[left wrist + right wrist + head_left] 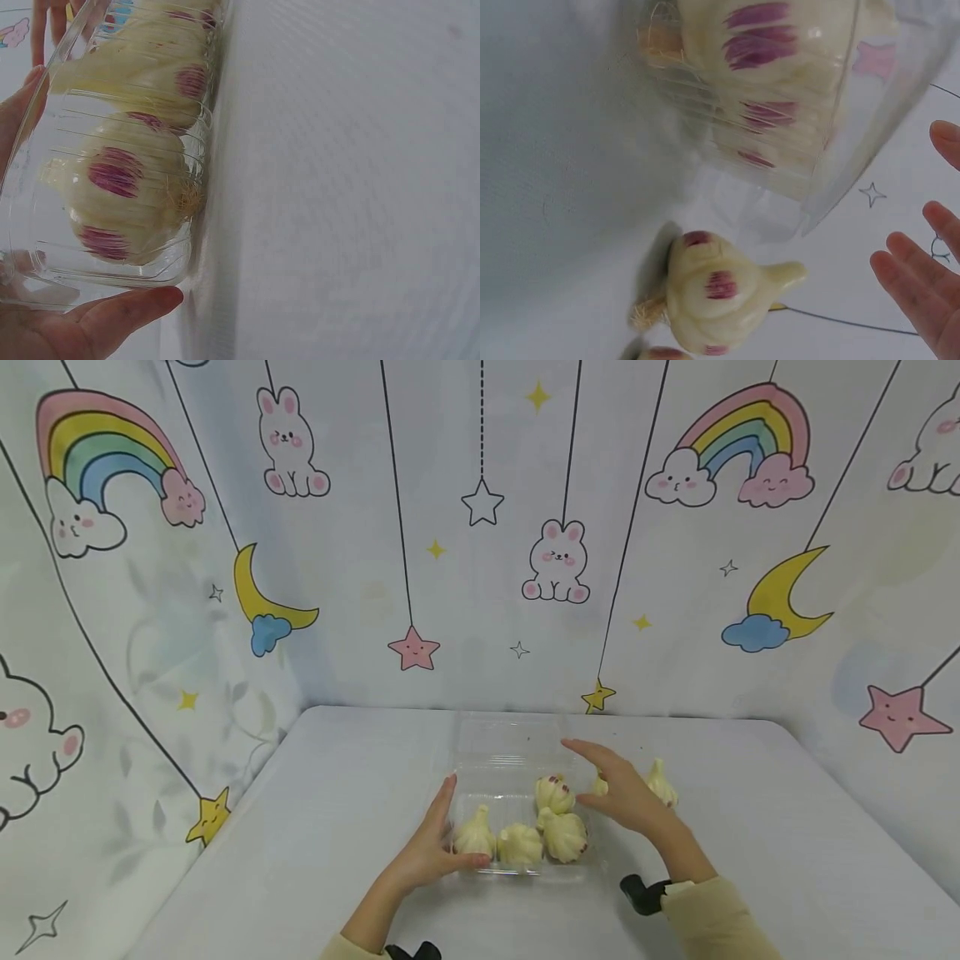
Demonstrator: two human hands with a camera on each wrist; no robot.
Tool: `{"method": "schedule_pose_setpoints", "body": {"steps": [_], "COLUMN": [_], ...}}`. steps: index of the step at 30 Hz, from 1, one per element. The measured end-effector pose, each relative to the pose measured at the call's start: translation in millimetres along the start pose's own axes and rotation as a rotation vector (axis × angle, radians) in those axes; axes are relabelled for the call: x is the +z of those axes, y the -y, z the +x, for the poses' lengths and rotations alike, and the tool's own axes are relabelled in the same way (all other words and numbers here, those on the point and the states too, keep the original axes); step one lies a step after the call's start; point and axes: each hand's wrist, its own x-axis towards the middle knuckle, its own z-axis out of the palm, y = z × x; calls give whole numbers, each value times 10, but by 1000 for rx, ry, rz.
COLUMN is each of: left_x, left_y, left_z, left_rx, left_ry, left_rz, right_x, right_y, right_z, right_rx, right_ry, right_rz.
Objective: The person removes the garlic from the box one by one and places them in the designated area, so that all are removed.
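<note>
A clear plastic container (pixel 517 870) stands on the table with its lid (pixel 510 739) laid back. Several garlic bulbs (pixel 520 845) sit inside; purple streaks show on a bulb (pixel 116 180) through the wall in the left wrist view. My left hand (pixel 431 850) holds the container's near left corner, thumb over the front rim and fingers along the left side. Above the right side of the container, my right hand (pixel 626 789) has its fingers spread and holds nothing. Outside to the right lies a garlic bulb (pixel 660 783); another bulb (pixel 718 292) is partly behind the right hand in the head view.
The white table (pixel 360 777) extends to both sides of the container. A cloth backdrop (pixel 345 568) printed with rabbits, stars and rainbows hangs behind and beside it. A black wrist strap (pixel 643 894) is by the right sleeve.
</note>
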Motion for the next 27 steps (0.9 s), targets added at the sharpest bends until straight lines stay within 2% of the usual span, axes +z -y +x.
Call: {"method": "schedule_pose_setpoints", "body": {"steps": [10, 27], "left_x": [5, 3], "left_y": [-6, -23], "left_z": [-15, -8], "left_rx": [2, -3], "left_ry": [7, -3], "left_rz": [-21, -11], "right_x": [113, 238], "right_y": [3, -31], "right_z": [71, 162], "right_rx": [-30, -47], "right_ry": [22, 82], "right_rz": [12, -45]}}
